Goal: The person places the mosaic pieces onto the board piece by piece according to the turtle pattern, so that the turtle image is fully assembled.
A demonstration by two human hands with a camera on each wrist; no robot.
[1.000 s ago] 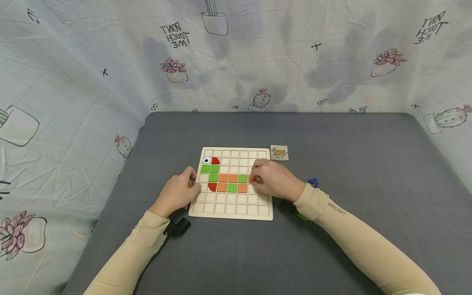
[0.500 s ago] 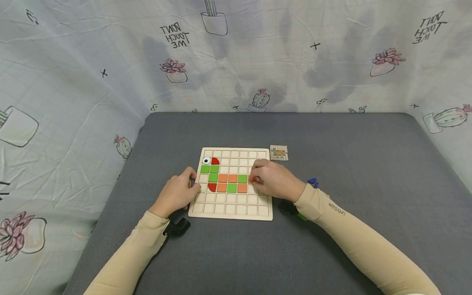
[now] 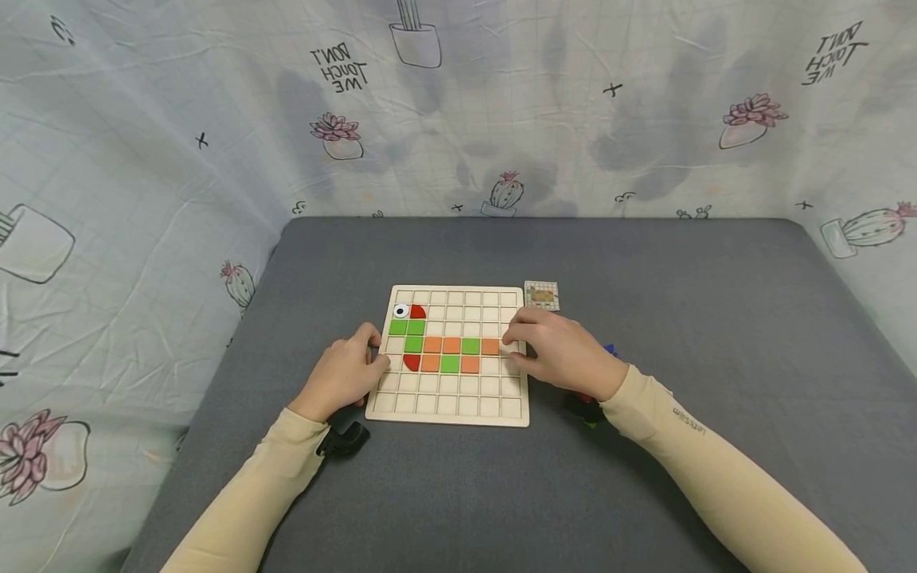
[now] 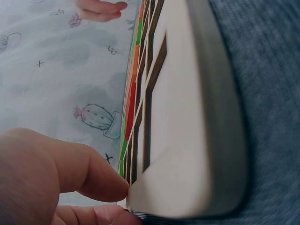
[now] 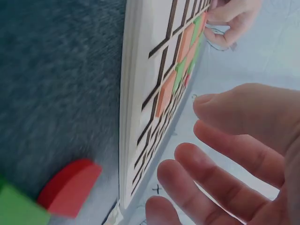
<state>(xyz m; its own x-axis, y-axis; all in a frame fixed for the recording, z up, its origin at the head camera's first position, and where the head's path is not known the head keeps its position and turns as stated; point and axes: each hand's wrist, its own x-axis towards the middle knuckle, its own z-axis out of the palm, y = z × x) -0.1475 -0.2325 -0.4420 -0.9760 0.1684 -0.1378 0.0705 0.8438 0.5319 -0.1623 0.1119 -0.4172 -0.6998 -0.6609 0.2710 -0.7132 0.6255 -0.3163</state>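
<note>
A pale wooden grid board point(image 3: 447, 407) lies on the grey table, carrying green, orange and red tiles and a white eye piece point(image 3: 401, 311). My left hand point(image 3: 344, 374) holds the board's left edge, its thumb point(image 4: 105, 180) touching the rim in the left wrist view. Over the board's right side hovers my right hand point(image 3: 562, 350), fingers apart and nothing between them. Just left of its fingertips, an orange tile point(image 3: 490, 347) sits in a cell at the right end of the upper tile row.
A small printed pattern card point(image 3: 542, 295) lies by the board's far right corner. Loose pieces are partly hidden under the right wrist: a blue one point(image 3: 610, 349), a red quarter-round point(image 5: 70, 187) and a green one point(image 5: 18, 206). A patterned cloth point(image 3: 458, 111) hangs behind the table.
My right hand has let go of the orange tile and drawn back to the right, its fingers now spread. The left hand stays at the board's edge.
</note>
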